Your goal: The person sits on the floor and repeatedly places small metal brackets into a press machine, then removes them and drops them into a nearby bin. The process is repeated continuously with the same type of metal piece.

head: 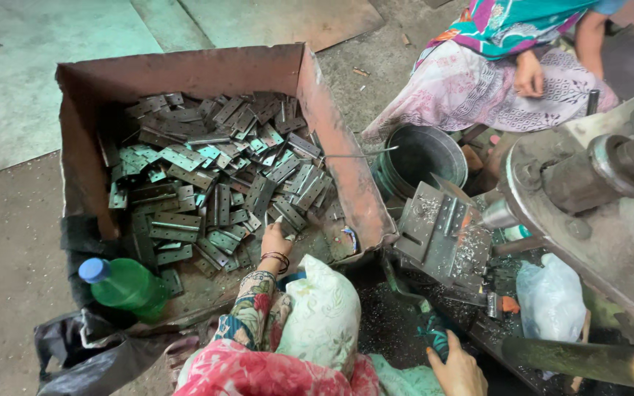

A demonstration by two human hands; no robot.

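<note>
Right hand (458,370), fingers' state unclear, rests low; left hand (276,240) pinches one hinge plate (285,226) from the tray (332,125): stiff, sharp-edged, probably light; grip long edges.

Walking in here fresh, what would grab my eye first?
Most likely the rusty metal bin at the centre, heaped with flat hinge plates; the left hand reaches into the pile at its near edge. A green plastic bottle with a blue cap lies at the bin's lower left corner. To the right stands a grimy drilling machine, with the right hand low beside it.
</note>
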